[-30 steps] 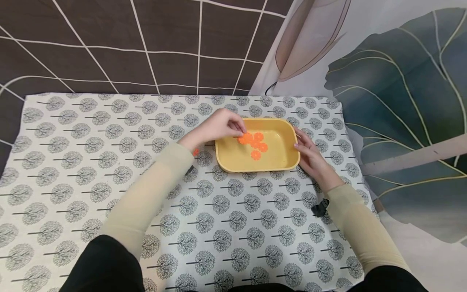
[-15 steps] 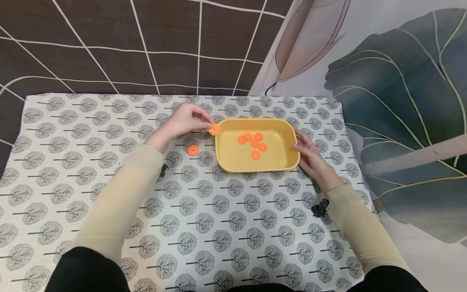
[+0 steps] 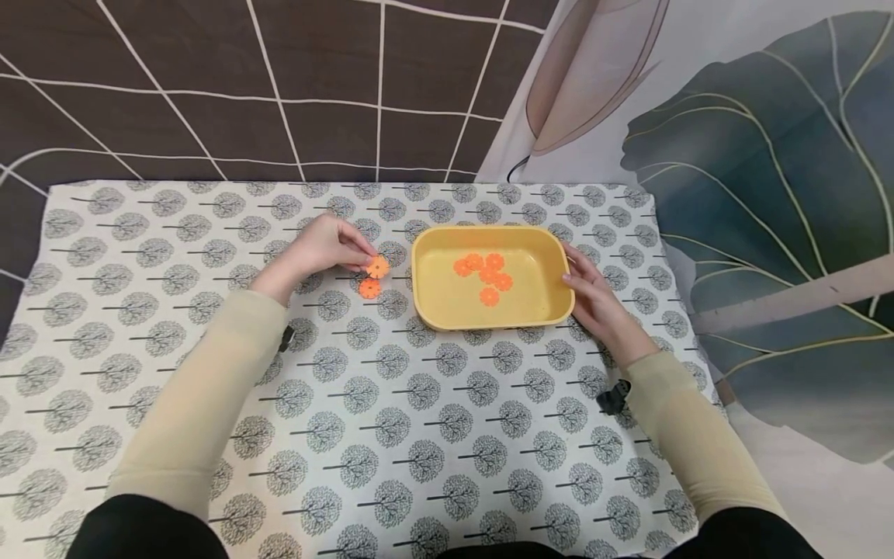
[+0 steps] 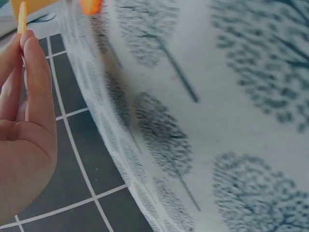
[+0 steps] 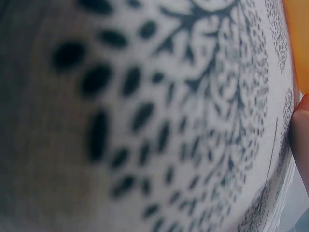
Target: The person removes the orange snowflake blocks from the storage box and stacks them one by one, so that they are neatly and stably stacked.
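Observation:
Thumb and fingers of my left hand (image 3: 326, 247) pinch an orange flower-shaped slice (image 3: 378, 267), which looks like a carrot slice. In the left wrist view this slice (image 4: 22, 18) stands edge-on at the fingertips. Just below it in the head view, a second orange slice (image 3: 369, 288) lies on the tablecloth. My right hand (image 3: 599, 304) holds the right end of a yellow rectangular tub (image 3: 538, 291), its thumb at the rim. Several similar orange slices (image 3: 490, 296) lie inside the tub, left of its middle. The right wrist view catches only part of the tub (image 5: 299, 38) and a finger.
A white cloth (image 3: 419, 435) printed with grey trees covers the table. Behind its far edge is a dark surface (image 3: 328, 70) with white grid lines. A curtain (image 3: 754, 194) with large leaves hangs at the right. Dark wrist gear (image 3: 613, 397) shows at the right wrist.
My left hand has moved left out of the tub with the orange slice, past its left rim, and down toward the slice on the cloth. The right hand and tub have stayed put.

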`<state>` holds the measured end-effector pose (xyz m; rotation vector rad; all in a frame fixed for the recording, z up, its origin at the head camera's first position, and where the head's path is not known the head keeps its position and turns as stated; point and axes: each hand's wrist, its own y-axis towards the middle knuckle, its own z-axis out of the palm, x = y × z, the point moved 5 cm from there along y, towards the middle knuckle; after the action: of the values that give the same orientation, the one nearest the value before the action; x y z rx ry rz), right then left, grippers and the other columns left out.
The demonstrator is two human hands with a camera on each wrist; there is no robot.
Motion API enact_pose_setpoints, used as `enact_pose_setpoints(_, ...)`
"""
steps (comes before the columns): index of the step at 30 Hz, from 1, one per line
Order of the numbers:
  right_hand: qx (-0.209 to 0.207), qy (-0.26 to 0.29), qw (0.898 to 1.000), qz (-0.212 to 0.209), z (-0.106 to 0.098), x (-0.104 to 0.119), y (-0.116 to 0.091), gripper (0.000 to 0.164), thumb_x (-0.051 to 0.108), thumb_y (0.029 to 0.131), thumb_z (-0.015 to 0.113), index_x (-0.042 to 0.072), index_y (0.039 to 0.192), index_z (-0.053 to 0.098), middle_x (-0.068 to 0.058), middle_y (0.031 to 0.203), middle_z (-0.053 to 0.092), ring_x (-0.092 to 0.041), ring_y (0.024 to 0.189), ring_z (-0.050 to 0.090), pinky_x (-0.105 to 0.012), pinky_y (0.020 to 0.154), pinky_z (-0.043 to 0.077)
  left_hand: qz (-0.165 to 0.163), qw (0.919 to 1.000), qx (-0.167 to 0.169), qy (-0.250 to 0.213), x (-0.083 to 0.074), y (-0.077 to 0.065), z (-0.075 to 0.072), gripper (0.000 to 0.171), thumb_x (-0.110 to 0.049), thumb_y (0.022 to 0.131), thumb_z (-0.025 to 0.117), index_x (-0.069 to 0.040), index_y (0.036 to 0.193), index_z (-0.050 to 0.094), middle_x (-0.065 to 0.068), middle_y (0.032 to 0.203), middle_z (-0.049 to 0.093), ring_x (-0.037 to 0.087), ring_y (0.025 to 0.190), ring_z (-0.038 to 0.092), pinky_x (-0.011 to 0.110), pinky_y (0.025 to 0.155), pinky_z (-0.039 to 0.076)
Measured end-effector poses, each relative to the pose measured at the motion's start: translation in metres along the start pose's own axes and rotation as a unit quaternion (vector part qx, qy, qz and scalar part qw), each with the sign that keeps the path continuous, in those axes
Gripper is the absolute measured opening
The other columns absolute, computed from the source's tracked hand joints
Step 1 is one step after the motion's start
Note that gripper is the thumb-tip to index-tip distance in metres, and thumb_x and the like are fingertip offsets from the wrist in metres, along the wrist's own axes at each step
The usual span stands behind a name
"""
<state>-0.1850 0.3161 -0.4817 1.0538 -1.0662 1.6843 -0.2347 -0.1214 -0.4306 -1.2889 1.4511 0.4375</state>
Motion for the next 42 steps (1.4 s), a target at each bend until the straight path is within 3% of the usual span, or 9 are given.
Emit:
enact_pose_setpoints(9,0.001,0.016,1.000,-0.002,-0.001,0.000,-0.002,0.057,-0.002,0.108,0.046,0.022,0.159,0.042,0.007,0.153,0.051,-0.011,0.133,0.059,-0.024,0.110,0.055,-0.007,0.9991,0.011,0.040,0.015,-0.001,0.006,0.016,0.001,0.090,0.081,0.005,0.104,0.078,0.014,0.095,0.082,0.008,0.067,0.073,0.024,0.068,0.065)
enact_pose_setpoints(24,0.007,0.013,1.000,-0.013,-0.001,0.000,-0.001,0.056,-0.003,0.109,0.044,0.022,0.159,0.042,0.008,0.152,0.051,-0.011,0.133,0.058,-0.023,0.111,0.054,-0.010,0.9976,0.011,0.068,0.028,-0.003,0.008,0.017,-0.006,0.091,0.082,0.000,0.106,0.080,0.016,0.105,0.081,0.006,0.070,0.071,0.019,0.067,0.062)
enact_pose_setpoints(34,0.010,0.018,1.000,-0.015,0.000,0.000,-0.001,0.057,-0.003,0.109,0.044,0.021,0.160,0.042,0.008,0.152,0.052,-0.011,0.133,0.058,-0.023,0.111,0.054,0.003,0.9936,0.000,0.112,0.032,0.000,0.007,0.016,-0.014,0.090,0.084,-0.006,0.103,0.082,0.010,0.105,0.082,0.006,0.077,0.068,0.024,0.084,0.052)
enact_pose_setpoints(42,0.016,0.019,1.000,-0.019,0.000,0.000,0.001,0.057,-0.005,0.108,0.041,0.021,0.159,0.043,0.007,0.153,0.052,-0.013,0.134,0.058,-0.024,0.110,0.055,0.013,0.9939,0.006,0.109,0.031,-0.001,0.008,0.019,-0.012,0.090,0.085,-0.003,0.106,0.081,0.015,0.110,0.081,0.004,0.078,0.068,0.018,0.078,0.053)
